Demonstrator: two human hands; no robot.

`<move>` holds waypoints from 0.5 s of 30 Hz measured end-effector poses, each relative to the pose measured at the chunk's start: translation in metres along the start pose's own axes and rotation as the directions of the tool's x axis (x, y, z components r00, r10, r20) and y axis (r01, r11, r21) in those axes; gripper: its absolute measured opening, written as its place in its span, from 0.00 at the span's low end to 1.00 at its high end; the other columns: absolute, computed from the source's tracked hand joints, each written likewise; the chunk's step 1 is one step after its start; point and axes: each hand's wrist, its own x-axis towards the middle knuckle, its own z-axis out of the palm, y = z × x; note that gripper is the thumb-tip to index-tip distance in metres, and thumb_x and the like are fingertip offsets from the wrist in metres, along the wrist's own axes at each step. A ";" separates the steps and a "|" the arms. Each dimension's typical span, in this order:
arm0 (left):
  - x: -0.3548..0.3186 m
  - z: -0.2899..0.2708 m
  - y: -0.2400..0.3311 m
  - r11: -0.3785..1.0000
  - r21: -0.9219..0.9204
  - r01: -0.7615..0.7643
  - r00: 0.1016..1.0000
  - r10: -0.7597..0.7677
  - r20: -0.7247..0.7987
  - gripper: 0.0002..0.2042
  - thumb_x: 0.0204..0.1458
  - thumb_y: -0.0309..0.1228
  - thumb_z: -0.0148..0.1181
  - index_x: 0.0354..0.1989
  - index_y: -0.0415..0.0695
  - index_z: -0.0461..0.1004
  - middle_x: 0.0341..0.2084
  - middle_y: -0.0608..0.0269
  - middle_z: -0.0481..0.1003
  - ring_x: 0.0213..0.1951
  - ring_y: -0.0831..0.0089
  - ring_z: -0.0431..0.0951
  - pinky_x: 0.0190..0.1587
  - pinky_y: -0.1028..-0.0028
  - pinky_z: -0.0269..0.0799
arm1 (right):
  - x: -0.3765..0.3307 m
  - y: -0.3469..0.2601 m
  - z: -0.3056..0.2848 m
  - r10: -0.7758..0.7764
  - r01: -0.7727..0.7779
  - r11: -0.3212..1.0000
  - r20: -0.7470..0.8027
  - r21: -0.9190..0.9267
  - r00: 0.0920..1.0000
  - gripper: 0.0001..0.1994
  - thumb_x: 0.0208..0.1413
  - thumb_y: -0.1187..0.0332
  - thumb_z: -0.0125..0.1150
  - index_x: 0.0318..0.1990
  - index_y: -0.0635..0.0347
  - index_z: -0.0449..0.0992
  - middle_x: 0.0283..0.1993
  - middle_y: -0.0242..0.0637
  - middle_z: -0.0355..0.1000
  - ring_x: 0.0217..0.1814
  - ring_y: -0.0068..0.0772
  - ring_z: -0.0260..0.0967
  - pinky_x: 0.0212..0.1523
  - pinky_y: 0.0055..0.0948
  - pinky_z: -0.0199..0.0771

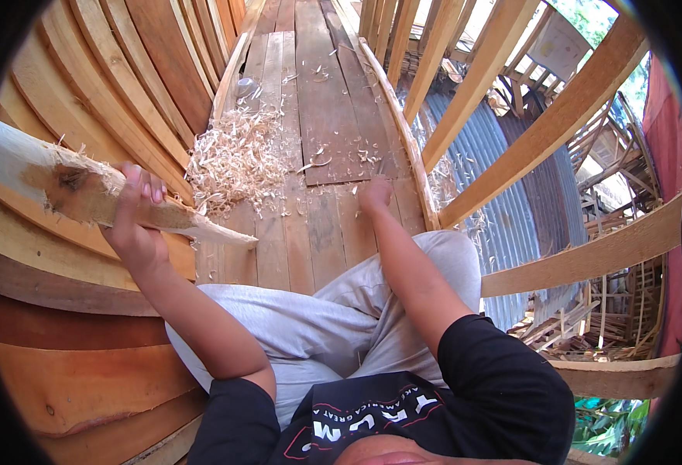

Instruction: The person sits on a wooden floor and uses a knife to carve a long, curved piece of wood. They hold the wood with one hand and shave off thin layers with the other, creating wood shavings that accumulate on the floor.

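Note:
A long, pale piece of wood (85,186) slants across the left side, thick at the far left and tapering to a point over the floor. Its surface is rough, with a dark brown knot and shaved faces. My left hand (138,213) is wrapped round it, fingers curled over the top edge. My right hand (375,194) is closed, low over the floorboards by the right-hand rail. A thin, dark sliver shows at its fingers, too small to name. Curled wood shavings (236,163) are heaped on the floor beyond the pointed end.
Plank floorboards (321,225) run away from my bent legs in grey trousers. Upright boards (77,85) wall the left side. A slatted wooden railing (538,139) stands on the right, with corrugated metal roofing (480,170) below it. A small clear container (245,87) lies beyond the shavings.

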 end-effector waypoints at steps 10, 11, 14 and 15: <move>0.003 0.003 -0.009 0.998 -0.051 0.029 0.999 -0.027 0.047 0.10 0.50 0.25 0.58 0.40 0.38 0.67 0.22 0.66 0.64 0.25 0.75 0.64 0.32 0.73 0.62 | -0.020 -0.040 -0.007 -0.164 0.168 0.908 -0.044 0.385 0.985 0.19 0.45 0.67 0.61 0.44 0.66 0.66 0.38 0.56 0.73 0.44 0.53 0.72 0.45 0.42 0.71; 0.003 0.002 -0.009 0.999 -0.046 0.027 0.999 -0.025 0.046 0.10 0.50 0.25 0.58 0.40 0.38 0.67 0.22 0.66 0.64 0.25 0.75 0.64 0.32 0.73 0.62 | -0.020 -0.037 -0.007 -0.128 0.160 0.918 -0.111 0.362 0.986 0.21 0.45 0.66 0.60 0.46 0.66 0.65 0.40 0.58 0.72 0.45 0.54 0.72 0.47 0.43 0.70; 0.003 -0.001 -0.009 0.998 -0.036 0.046 0.998 -0.045 0.035 0.10 0.50 0.25 0.58 0.40 0.38 0.67 0.22 0.66 0.64 0.25 0.75 0.65 0.32 0.73 0.62 | -0.026 -0.035 -0.012 0.155 -0.122 0.951 -0.095 0.284 0.983 0.24 0.46 0.66 0.57 0.50 0.68 0.59 0.43 0.60 0.71 0.47 0.56 0.72 0.49 0.45 0.71; 0.004 0.001 -0.008 0.998 -0.041 0.042 0.999 -0.041 0.030 0.10 0.50 0.25 0.58 0.40 0.38 0.67 0.22 0.66 0.64 0.25 0.75 0.65 0.32 0.72 0.62 | -0.028 -0.038 -0.014 0.193 -0.167 0.942 -0.064 0.292 0.979 0.26 0.46 0.66 0.57 0.52 0.68 0.59 0.43 0.60 0.72 0.47 0.56 0.71 0.49 0.44 0.70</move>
